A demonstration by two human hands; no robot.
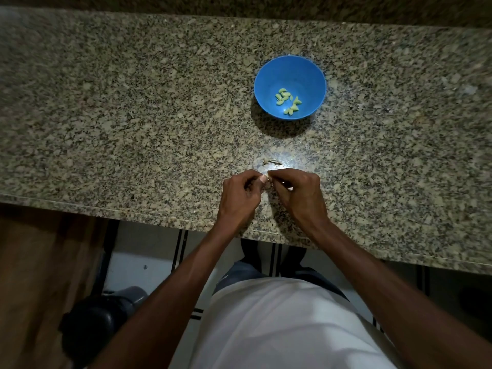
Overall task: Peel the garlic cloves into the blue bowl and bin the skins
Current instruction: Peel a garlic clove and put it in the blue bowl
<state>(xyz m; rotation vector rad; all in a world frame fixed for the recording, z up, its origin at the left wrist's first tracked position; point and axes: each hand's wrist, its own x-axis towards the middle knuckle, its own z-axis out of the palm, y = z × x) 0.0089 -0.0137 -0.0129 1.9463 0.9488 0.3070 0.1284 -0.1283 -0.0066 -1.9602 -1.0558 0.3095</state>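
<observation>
A garlic clove (269, 179) is pinched between the left hand (241, 195) and right hand (298, 193), fingertips meeting low over the granite counter (133, 115), apparently so skins (271, 162) drop there, while peeled cloves (287, 101) lie in the blue bowl (290, 67) beyond.

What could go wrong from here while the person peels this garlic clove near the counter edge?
The clove, pinched between the left hand and right hand, sits near the counter edge; it might slip to the floor. Skins lying loose on the counter could scatter. The blue bowl stands farther off, so a toss might miss.
</observation>
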